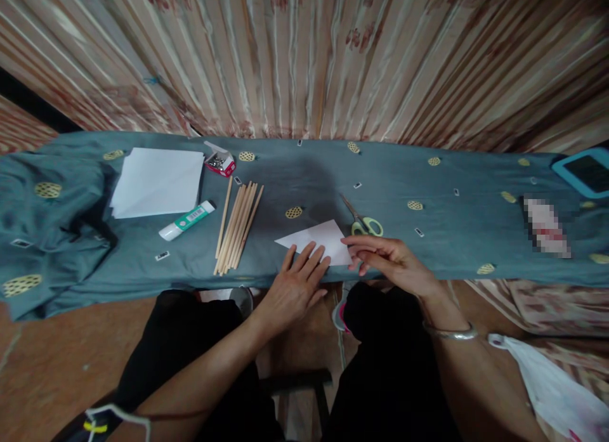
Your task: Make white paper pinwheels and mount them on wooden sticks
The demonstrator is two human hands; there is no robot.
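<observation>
- Under the left grip (292,293), fingers spread flat: pointy white paper (334,238), probably pressed so it won't slide.
- Right grip (397,261) is half-curled at the paper's right edge, can't tell if it's pinching.
- Scissors (360,219) just beyond that, likely parked handy; sticks (240,226) left of both grips.

Black trousers (385,372) are worn with a silvery bangle (451,333) and pink-edged grey footwear (337,317)

A floral curtain (304,61) hung behind the blue-green cloth (457,233). At the cloth's right end, a blue-framed tablet (587,174) lay near a pixelated object (546,227); a white bag (561,378) showed below.
</observation>
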